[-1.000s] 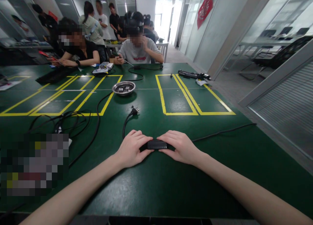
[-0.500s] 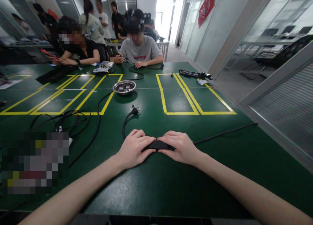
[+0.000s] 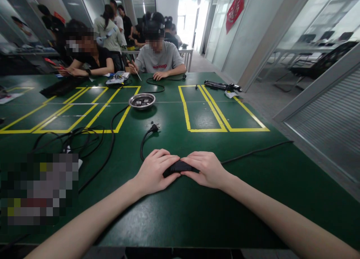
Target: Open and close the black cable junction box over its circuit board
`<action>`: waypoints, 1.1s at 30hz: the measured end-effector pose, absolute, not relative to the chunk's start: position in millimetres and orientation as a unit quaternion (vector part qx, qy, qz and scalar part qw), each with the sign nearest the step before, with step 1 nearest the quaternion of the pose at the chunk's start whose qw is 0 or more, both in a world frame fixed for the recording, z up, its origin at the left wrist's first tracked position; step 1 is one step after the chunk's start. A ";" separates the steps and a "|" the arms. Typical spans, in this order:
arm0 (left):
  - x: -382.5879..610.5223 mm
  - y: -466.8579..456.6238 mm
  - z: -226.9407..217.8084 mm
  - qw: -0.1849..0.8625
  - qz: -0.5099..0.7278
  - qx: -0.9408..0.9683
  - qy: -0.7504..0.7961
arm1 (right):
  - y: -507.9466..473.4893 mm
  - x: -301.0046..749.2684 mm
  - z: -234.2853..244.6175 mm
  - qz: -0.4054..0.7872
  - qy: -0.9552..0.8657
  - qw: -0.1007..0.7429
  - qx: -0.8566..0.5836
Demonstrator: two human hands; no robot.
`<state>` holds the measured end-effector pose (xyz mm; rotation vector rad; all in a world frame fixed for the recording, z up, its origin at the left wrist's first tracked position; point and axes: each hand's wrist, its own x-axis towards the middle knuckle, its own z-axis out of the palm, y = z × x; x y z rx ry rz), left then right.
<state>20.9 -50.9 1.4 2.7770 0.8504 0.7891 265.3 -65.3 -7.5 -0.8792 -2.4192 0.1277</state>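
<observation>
On the green table in front of me, a black power adapter lies between my two hands. My left hand grips its left end, with the thumb along the near side and the fingers over the far side. The opposite end is held the same way by my right hand, and the fingertips of both hands nearly meet on top. Beyond my left hand, a thick cord curves to a black plug with its prongs facing right. A thinner black cable runs out to the right from behind my right hand.
A metal bowl with small metal parts stands farther back. Coiled black cables and a pixelated object lie to the left. Yellow tape marks the table. A black tripod-like item is at the far right. Co-workers sit opposite.
My hands keep their hold; the adapter looks slightly tilted between them. Across the table, a co-worker's hand has swung a thin-shafted tool away from the cable. The view has shifted slightly.
</observation>
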 end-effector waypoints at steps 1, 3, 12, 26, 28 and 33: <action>21.1 -51.0 0.8 0.071 0.261 0.922 0.278 | -65.7 264.9 -7.2 0.040 -0.902 0.276 -0.328; 20.9 -51.1 -0.7 0.076 0.254 0.924 0.275 | -66.4 263.6 -6.8 0.036 -0.901 0.278 -0.331; 20.6 -52.7 -0.5 0.067 0.263 0.922 0.277 | -68.2 264.4 -7.3 0.035 -0.901 0.274 -0.335; 17.8 -53.8 1.2 -0.075 0.295 0.934 0.188 | -70.9 277.5 10.0 0.345 -0.816 0.261 -0.383; 19.5 -55.5 2.9 -0.077 0.302 0.931 0.190 | -71.4 278.2 9.1 0.423 -0.784 0.255 -0.377; 22.4 -54.5 1.7 0.009 0.287 0.924 0.253 | -72.9 269.6 4.8 0.442 -0.747 0.290 -0.402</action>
